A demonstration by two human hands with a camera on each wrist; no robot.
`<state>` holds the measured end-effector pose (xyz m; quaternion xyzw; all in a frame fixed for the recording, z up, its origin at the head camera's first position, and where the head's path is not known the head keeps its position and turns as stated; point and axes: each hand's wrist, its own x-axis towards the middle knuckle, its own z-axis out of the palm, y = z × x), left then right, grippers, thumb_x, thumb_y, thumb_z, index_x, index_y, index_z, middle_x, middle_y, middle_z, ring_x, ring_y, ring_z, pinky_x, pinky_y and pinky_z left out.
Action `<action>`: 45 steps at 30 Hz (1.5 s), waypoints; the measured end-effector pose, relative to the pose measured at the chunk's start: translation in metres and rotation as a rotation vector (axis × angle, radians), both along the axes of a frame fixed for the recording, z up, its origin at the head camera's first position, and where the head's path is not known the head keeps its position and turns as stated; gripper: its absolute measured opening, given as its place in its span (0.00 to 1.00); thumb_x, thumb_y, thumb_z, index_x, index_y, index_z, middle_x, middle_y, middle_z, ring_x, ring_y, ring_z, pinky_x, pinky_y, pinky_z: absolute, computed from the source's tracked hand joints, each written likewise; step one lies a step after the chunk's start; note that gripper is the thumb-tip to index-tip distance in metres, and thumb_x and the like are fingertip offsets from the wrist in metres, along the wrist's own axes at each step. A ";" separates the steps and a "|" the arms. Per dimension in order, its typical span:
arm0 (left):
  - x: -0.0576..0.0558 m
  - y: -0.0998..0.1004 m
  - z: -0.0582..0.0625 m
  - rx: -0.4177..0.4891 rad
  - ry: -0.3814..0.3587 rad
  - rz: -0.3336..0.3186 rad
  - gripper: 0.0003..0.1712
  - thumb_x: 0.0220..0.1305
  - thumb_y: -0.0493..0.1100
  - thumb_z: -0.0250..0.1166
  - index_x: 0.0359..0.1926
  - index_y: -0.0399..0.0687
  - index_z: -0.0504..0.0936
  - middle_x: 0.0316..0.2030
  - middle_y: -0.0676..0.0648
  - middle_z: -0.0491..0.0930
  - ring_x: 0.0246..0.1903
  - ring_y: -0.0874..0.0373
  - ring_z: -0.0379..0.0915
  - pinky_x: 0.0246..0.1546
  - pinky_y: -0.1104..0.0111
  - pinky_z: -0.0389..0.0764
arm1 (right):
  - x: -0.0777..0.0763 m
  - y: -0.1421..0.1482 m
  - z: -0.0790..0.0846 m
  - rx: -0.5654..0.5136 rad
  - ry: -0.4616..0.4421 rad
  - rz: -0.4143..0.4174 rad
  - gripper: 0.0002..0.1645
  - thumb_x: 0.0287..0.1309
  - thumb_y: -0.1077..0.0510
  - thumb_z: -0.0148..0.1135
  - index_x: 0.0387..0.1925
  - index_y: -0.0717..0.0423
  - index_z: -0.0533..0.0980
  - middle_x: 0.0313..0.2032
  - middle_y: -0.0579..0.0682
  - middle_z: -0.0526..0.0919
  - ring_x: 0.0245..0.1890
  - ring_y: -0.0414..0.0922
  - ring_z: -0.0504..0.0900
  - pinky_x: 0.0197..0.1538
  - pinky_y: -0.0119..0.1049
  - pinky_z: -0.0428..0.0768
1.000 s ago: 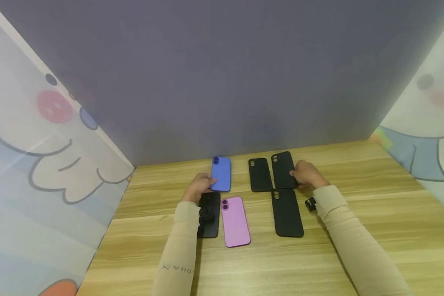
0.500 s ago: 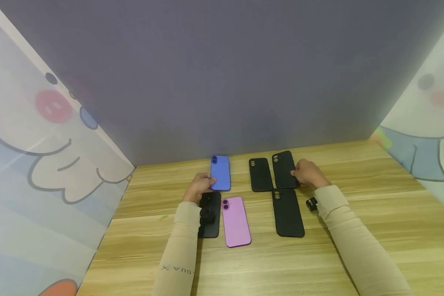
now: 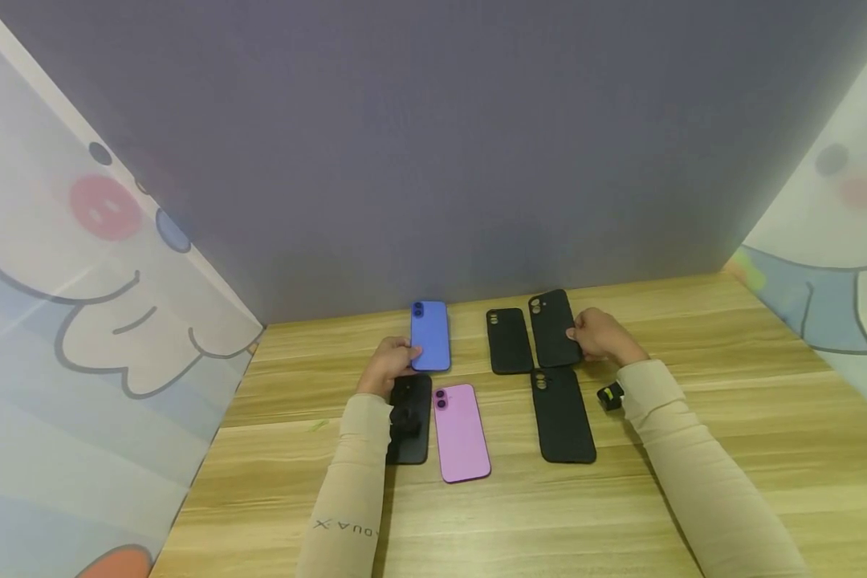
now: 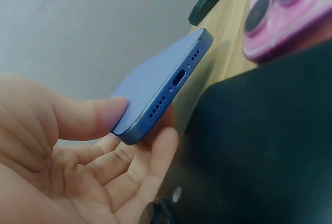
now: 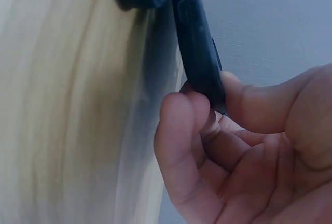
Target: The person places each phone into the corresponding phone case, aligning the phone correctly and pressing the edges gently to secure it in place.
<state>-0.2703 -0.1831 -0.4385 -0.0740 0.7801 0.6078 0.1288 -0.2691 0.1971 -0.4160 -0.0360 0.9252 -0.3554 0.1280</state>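
Observation:
My left hand [image 3: 388, 363] pinches the lower left corner of a blue phone [image 3: 430, 335], thumb on its back and fingers beneath. In the left wrist view the blue phone [image 4: 161, 86] is raised off the wood, its charging port facing the camera. On the right, my right hand [image 3: 601, 335] pinches the right edge of a black phone case [image 3: 553, 329] between thumb and fingers. The right wrist view shows that case [image 5: 197, 42] edge-on, tilted up from the table. A second black case [image 3: 509, 341] lies just left of it, and a third [image 3: 563, 415] lies below.
A pink phone [image 3: 461, 433] lies in front of the blue one, with a black phone [image 3: 412, 421] beside it, partly covered by the left wrist and its camera. A grey panel [image 3: 448, 160] stands behind the wooden table [image 3: 520, 530].
The black case in my right hand has tilted up slightly, its top edge higher. The blue phone's top has also risen a little; both hands have stayed nearly in place.

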 end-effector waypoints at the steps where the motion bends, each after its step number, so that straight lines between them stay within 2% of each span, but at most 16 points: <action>1: 0.000 0.001 0.001 0.001 0.001 0.003 0.05 0.75 0.34 0.58 0.41 0.34 0.74 0.35 0.46 0.79 0.33 0.59 0.80 0.46 0.60 0.87 | 0.000 0.000 0.001 -0.007 0.003 -0.001 0.15 0.77 0.61 0.49 0.29 0.61 0.67 0.28 0.53 0.71 0.24 0.43 0.75 0.31 0.35 0.84; 4: 0.001 0.002 0.004 0.000 0.003 0.009 0.05 0.75 0.34 0.57 0.44 0.33 0.75 0.38 0.45 0.80 0.35 0.58 0.81 0.49 0.59 0.86 | 0.002 0.000 0.002 -0.036 -0.001 -0.011 0.13 0.77 0.61 0.49 0.33 0.64 0.70 0.28 0.53 0.72 0.23 0.42 0.75 0.31 0.35 0.84; 8: 0.002 0.005 0.007 -0.007 0.008 0.006 0.08 0.75 0.36 0.58 0.47 0.33 0.77 0.39 0.44 0.82 0.35 0.59 0.80 0.46 0.62 0.86 | 0.004 -0.001 0.006 -0.061 0.001 -0.016 0.12 0.78 0.60 0.49 0.40 0.68 0.72 0.32 0.56 0.75 0.23 0.43 0.75 0.31 0.36 0.83; 15: 0.007 0.010 0.015 0.009 0.012 -0.012 0.11 0.76 0.37 0.57 0.50 0.31 0.79 0.39 0.45 0.82 0.35 0.60 0.79 0.47 0.62 0.84 | 0.006 -0.003 0.010 -0.105 0.002 -0.022 0.16 0.79 0.60 0.48 0.52 0.73 0.71 0.37 0.61 0.79 0.24 0.43 0.77 0.33 0.39 0.84; 22: 0.008 0.014 0.019 0.019 0.018 -0.026 0.09 0.75 0.37 0.58 0.46 0.34 0.79 0.31 0.51 0.79 0.30 0.62 0.74 0.39 0.66 0.78 | 0.007 -0.007 0.018 -0.117 -0.006 -0.011 0.19 0.79 0.59 0.48 0.57 0.74 0.70 0.47 0.68 0.80 0.28 0.45 0.83 0.37 0.39 0.86; 31: 0.008 0.018 0.020 0.043 0.017 -0.036 0.09 0.76 0.36 0.57 0.47 0.33 0.79 0.26 0.52 0.77 0.24 0.63 0.71 0.31 0.69 0.74 | 0.007 -0.009 0.018 -0.128 0.016 -0.008 0.15 0.79 0.60 0.48 0.53 0.71 0.71 0.41 0.64 0.81 0.26 0.45 0.81 0.36 0.43 0.84; 38: 0.007 0.019 0.020 0.111 0.033 -0.044 0.07 0.76 0.35 0.57 0.36 0.38 0.76 0.21 0.54 0.72 0.19 0.62 0.60 0.25 0.71 0.64 | 0.008 -0.010 0.020 -0.121 0.052 0.007 0.17 0.78 0.60 0.49 0.55 0.72 0.70 0.44 0.67 0.82 0.26 0.48 0.83 0.33 0.38 0.82; 41: 0.006 0.020 0.020 0.130 0.046 -0.045 0.08 0.75 0.34 0.57 0.34 0.39 0.75 0.20 0.54 0.70 0.18 0.62 0.56 0.24 0.71 0.61 | 0.009 -0.012 0.022 -0.127 0.066 0.013 0.15 0.78 0.60 0.50 0.53 0.71 0.71 0.42 0.66 0.83 0.25 0.48 0.83 0.33 0.38 0.82; 45: 0.008 0.022 0.021 0.131 0.051 -0.042 0.08 0.75 0.35 0.57 0.34 0.40 0.74 0.20 0.54 0.70 0.18 0.62 0.56 0.25 0.71 0.62 | 0.010 -0.014 0.024 -0.147 0.072 0.018 0.13 0.78 0.60 0.50 0.50 0.69 0.72 0.37 0.61 0.84 0.24 0.47 0.81 0.33 0.39 0.80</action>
